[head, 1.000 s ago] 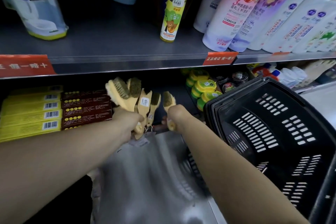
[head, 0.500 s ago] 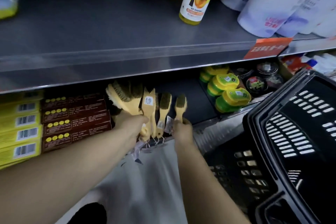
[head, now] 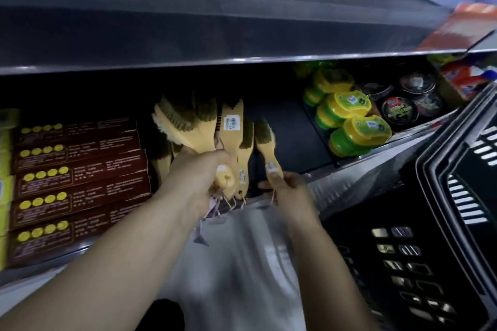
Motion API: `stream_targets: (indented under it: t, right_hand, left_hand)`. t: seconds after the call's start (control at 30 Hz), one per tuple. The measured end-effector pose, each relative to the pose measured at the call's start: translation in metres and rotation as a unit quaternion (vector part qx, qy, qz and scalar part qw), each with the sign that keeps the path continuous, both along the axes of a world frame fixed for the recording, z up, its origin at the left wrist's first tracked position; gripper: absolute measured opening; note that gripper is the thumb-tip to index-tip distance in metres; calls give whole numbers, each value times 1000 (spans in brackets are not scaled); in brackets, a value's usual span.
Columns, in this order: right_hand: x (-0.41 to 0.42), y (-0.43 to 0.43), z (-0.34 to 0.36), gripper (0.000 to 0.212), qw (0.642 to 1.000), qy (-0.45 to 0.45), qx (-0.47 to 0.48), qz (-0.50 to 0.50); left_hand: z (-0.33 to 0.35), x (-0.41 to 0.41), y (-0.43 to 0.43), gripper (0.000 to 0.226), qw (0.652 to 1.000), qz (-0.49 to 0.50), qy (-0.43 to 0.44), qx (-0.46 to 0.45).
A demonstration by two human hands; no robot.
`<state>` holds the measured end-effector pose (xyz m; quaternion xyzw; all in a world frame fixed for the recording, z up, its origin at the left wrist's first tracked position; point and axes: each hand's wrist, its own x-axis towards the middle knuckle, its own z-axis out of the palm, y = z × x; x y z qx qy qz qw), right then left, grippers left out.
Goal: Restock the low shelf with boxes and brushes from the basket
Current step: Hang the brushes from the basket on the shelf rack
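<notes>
My left hand (head: 197, 179) grips a bunch of several yellow-handled brushes (head: 231, 134) by their handles, bristles pointing into the low shelf (head: 293, 129). One more brush (head: 265, 142) is pinched by its handle in my right hand (head: 289, 191), just right of the bunch. Both hands are at the shelf's front edge, over its dark gap. Dark red boxes (head: 80, 169) are stacked on the shelf left of the brushes, with yellow boxes (head: 4, 169) at the far left. The black basket (head: 443, 223) stands at the right; its inside is not visible.
Green and yellow tubs (head: 349, 126) and dark round tins (head: 403, 107) fill the shelf's right side. The upper shelf's metal lip (head: 242, 59) overhangs close above the brushes. Paper tags on strings (head: 212, 212) dangle from the handles.
The view has dropped and closed in on the low shelf. Both hands have pushed the brushes further into the gap between the red boxes and the green tubs.
</notes>
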<state>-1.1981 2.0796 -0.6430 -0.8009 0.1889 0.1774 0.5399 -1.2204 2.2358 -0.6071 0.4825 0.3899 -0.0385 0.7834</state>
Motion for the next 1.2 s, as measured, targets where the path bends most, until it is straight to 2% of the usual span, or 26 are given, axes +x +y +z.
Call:
stream_targets:
  t: [0.1, 0.27, 0.43, 0.5, 0.53, 0.6, 0.67, 0.73, 0.93, 1.0, 1.13, 1.2]
  right_hand:
    - [13, -2, -13, 21, 991, -47, -117, 51]
    - [26, 3, -29, 15, 966, -77, -224, 107]
    - [25, 0, -25, 22, 941, -66, -295, 149]
    - [17, -1, -17, 24, 929, -103, -324, 146]
    - [12, 1, -11, 23, 933, -137, -305, 132]
    - [-1, 7, 4, 23, 971, -161, -148, 94]
    - [-14, 17, 17, 25, 990, -93, 72, 81]
    - [-18, 19, 24, 23, 984, -49, 157, 71]
    - [-19, 3, 28, 16, 976, -27, 199, 84]
    - [-18, -3, 23, 19, 983, -28, 170, 63]
    - [2, -12, 3, 28, 994, -43, 73, -65]
    - [16, -12, -6, 27, 996, -42, 38, -69]
  left_hand:
    - [2, 1, 4, 17, 999, 2, 16, -52]
    - [-7, -5, -3, 13, 994, 3, 47, -102]
    - [-13, -5, -16, 24, 998, 31, 19, -59]
    - [-14, -5, -22, 27, 999, 34, -3, -36]
    - [-14, -5, -24, 29, 999, 32, -12, -27]
    - [-12, -3, -29, 30, 999, 22, -29, -19]
    - [-10, -3, -35, 30, 998, 12, -46, -36]
    - [-8, -3, -39, 29, 997, 6, -54, -45]
    - [-6, -14, -39, 19, 998, -35, -54, -28]
    - [-9, -23, -40, 18, 996, -39, -60, -44]
    - [-17, -31, -34, 21, 996, -16, -40, -74]
    - [-20, -31, -31, 23, 997, -11, -19, -69]
